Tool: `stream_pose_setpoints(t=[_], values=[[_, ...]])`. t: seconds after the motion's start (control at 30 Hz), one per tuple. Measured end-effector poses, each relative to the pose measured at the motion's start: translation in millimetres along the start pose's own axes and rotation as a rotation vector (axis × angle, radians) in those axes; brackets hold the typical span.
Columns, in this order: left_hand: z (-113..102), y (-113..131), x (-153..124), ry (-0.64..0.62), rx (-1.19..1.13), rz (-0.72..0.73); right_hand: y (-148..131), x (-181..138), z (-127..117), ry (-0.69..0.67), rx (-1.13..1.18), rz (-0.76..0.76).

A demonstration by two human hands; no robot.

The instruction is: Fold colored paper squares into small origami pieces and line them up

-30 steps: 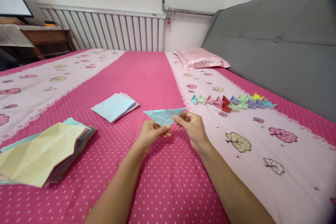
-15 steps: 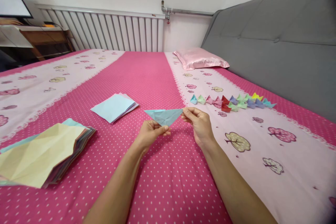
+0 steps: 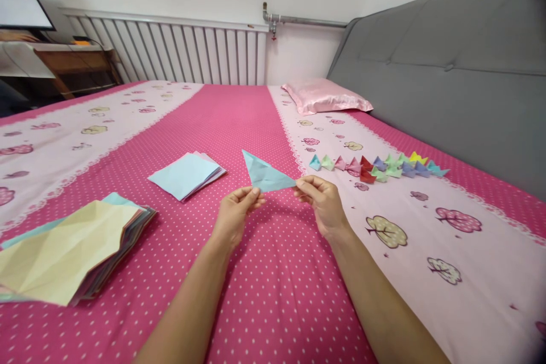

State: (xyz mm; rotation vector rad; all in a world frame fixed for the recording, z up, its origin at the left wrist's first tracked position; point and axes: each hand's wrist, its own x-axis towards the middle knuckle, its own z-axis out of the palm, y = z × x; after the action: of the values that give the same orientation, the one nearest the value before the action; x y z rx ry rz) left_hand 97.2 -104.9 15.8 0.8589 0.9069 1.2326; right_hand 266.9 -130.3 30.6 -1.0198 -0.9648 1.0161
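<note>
A light blue piece of folded paper, triangular in outline, is held up over the pink dotted bedspread. My left hand pinches its lower left corner between thumb and fingers. At the right tip, my right hand grips the paper the same way. One point of the triangle sticks up at the upper left. To the left lies a small stack of square paper sheets with a pale blue sheet on top.
Several small folded paper boats in many colours stand in rows at the right. A larger stack of creased paper lies at the left. Farther back are a pink pillow, a grey headboard and a white radiator.
The folded paper has turned: its long edge, level before, now slopes down to the right, with one point raised at upper left. My left hand has shifted slightly left.
</note>
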Motion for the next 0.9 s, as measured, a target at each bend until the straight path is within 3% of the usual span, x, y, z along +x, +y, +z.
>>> stream_pose_setpoints(t=[0.17,0.3,0.53,0.9], values=[[-1.7,3.8,3.9,0.058,-0.195,-0.020,-3.7,-5.1,2.7,-0.313,-0.083,-0.032],[-2.2,4.2,4.4,-0.003,-0.237,-0.016,-4.3,-7.1,3.0,-0.495,-0.125,-0.054],[-0.3,0.3,-1.0,-0.193,-0.094,-0.045,-4.4,-6.1,3.3,-0.284,-0.016,-0.047],[-1.5,-5.1,-1.5,-0.288,0.043,-0.041,-2.1,-10.6,14.0,-0.292,0.068,-0.061]])
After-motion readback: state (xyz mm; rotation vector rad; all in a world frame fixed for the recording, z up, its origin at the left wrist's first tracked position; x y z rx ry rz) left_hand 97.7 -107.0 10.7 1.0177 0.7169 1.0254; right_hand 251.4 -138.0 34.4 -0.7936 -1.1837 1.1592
